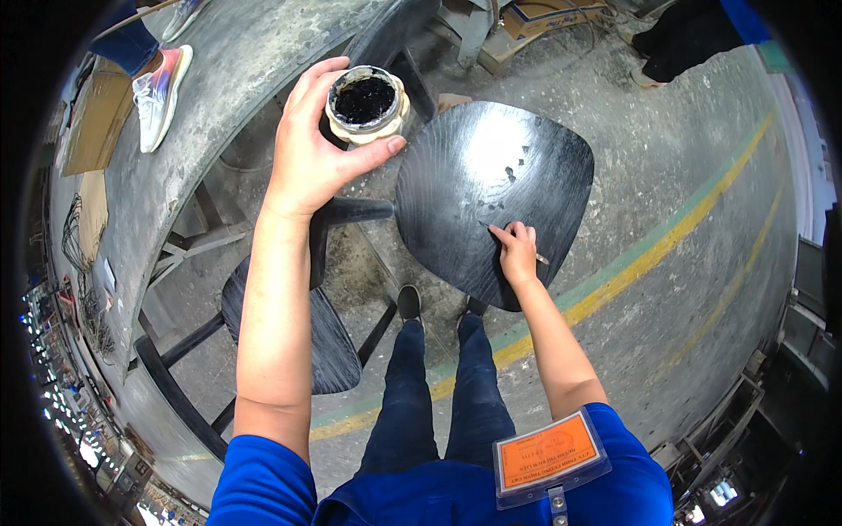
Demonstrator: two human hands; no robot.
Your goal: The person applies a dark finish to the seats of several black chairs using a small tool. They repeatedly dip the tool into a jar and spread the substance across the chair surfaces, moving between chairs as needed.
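My left hand (pixel 303 153) is wrapped round a small pale jar (pixel 370 131), held upright over the far left edge of the chair seat. Thick black paste fills it, and its rim is smeared. Below and to the right is a black wood-grained chair seat (pixel 447 202), glossy toward its far side, with several small dull dark marks there. My right hand (pixel 518 249) is closed in a pinch on a slim pen-like tool (pixel 542 259). The tool's dark tip is at the seat's surface; most of its shaft is hidden by my fingers.
Another black chair (pixel 320 342) stands at lower left. A curved grey worktop (pixel 237 53) runs along the left. Other people's legs and shoes (pixel 158 101) show at upper left and upper right. A cardboard box (pixel 548 17) is at the back. Yellow lines (pixel 614 289) cross the concrete floor.
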